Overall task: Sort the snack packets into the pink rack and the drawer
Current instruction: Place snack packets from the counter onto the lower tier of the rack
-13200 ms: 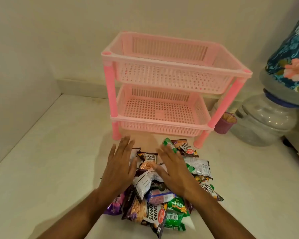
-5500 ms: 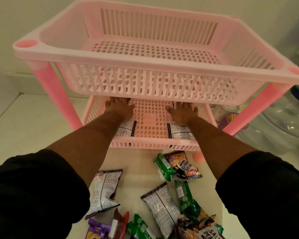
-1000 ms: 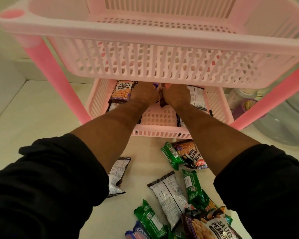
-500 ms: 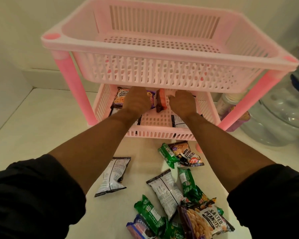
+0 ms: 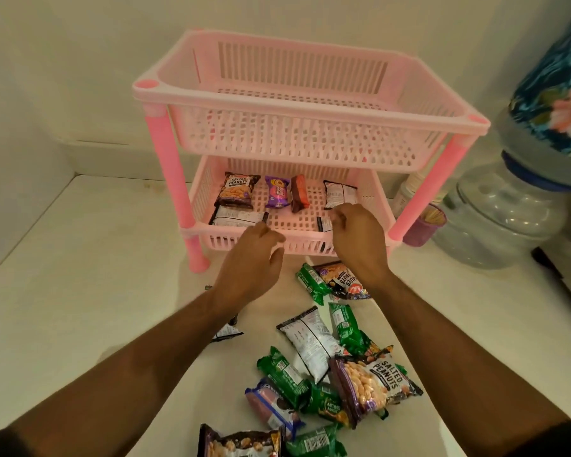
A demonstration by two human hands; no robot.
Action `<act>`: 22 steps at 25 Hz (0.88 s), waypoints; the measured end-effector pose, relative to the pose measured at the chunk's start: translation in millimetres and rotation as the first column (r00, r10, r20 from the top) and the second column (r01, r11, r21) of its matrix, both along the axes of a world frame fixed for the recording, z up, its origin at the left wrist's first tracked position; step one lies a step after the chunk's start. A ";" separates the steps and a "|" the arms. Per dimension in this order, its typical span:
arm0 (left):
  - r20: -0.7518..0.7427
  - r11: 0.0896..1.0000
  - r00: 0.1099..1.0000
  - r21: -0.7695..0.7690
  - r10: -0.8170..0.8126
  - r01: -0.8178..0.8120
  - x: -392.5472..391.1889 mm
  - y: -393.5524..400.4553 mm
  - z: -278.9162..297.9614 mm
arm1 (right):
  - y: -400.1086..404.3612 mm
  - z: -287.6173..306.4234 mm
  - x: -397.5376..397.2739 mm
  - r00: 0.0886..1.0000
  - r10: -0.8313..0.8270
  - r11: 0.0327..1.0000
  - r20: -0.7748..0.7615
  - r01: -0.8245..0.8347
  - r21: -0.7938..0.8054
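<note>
The pink rack (image 5: 307, 103) stands on the counter with two tiers; its top tier holds nothing. The lower tier (image 5: 198, 199) holds several packets: a salted peanuts packet (image 5: 237, 190), a purple packet (image 5: 277, 191), a brown-red packet (image 5: 298, 193) and white-backed packets (image 5: 338, 194). My left hand (image 5: 251, 262) and my right hand (image 5: 360, 239) hover in front of the lower tier with fingers loosely curled and nothing in them. Loose packets lie on the counter near me: green ones (image 5: 285, 374), a white one (image 5: 307, 341) and a salted peanuts packet (image 5: 374, 384). No drawer is in view.
A large clear water jar (image 5: 501, 219) with a floral cloth cover (image 5: 561, 90) stands at the right. A small purple cup of sticks (image 5: 424, 225) sits by the rack's right leg. Walls close the counter at the back and left.
Both hands have pulled back out of the lower tier, leaving the purple and brown-red packets standing there. The view has moved back from the rack.
</note>
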State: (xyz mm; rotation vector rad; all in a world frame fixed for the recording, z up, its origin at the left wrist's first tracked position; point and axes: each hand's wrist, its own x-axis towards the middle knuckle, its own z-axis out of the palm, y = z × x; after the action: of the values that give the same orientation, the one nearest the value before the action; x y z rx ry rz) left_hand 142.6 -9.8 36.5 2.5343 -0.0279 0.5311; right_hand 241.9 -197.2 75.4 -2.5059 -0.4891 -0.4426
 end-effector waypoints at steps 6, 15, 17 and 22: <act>-0.203 0.966 0.945 -0.089 -0.256 0.242 -62.4 -11.8 -35.8 | -25.3 -13.4 -57.2 0.982 -0.003 0.989 -0.189 -0.025 -0.146; -0.481 0.790 0.652 -0.157 -0.585 0.593 -102.8 -20.2 -46.0 | -48.4 -62.3 -105.1 0.866 -0.230 0.888 -0.444 0.000 -0.459; -0.502 0.782 0.644 -0.111 -0.577 0.614 -105.2 -22.0 -47.9 | -49.4 -69.5 -108.1 0.850 -0.230 0.895 -0.474 -0.007 -0.447; -0.529 0.788 0.656 -0.043 -0.539 0.614 -107.0 -23.4 -53.4 | -52.6 -73.8 -106.7 0.828 -0.232 0.911 -0.510 0.000 -0.413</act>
State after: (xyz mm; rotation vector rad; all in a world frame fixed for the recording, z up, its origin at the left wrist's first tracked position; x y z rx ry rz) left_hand 35.6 -33.2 -16.9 2.5163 -0.6807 -0.4351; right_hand 135.2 -249.7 1.6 -2.8930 -0.1980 0.3909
